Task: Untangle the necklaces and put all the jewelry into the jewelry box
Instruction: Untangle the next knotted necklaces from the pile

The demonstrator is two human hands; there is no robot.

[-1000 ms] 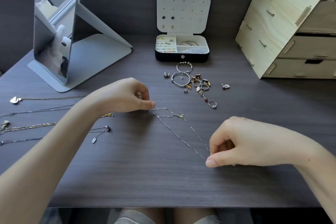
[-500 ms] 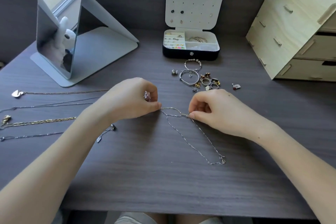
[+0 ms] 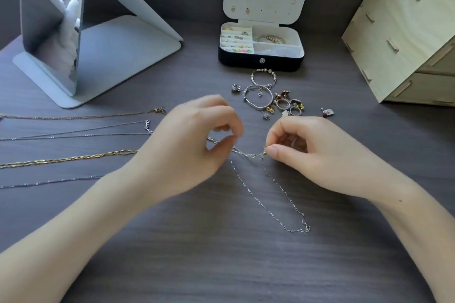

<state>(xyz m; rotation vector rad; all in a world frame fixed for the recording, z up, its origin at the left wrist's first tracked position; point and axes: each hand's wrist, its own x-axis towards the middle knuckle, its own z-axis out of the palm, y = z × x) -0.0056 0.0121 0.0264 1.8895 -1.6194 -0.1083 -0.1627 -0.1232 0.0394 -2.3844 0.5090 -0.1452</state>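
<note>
A thin silver necklace (image 3: pixel 275 204) lies on the dark desk in a loop that trails toward me, its clasp at the near end. My left hand (image 3: pixel 197 140) pinches its upper left part between thumb and forefinger. My right hand (image 3: pixel 302 152) pinches the chain at a small knot a short way to the right. Several straightened necklaces (image 3: pixel 69 158) lie in rows at the left. The open jewelry box (image 3: pixel 261 60), black with a white lining, stands at the back with earrings on its lid. Bangles, rings and earrings (image 3: pixel 270 101) are scattered in front of it.
A standing mirror (image 3: pixel 51 32) on a grey base occupies the back left. A pale wooden drawer unit (image 3: pixel 403 32) stands at the back right. The desk's near edge runs just below my forearms.
My right hand let go of the chain's near end and moved up to pinch it next to my left hand. My left thumb and forefinger have shifted on the chain. The camera has moved closer.
</note>
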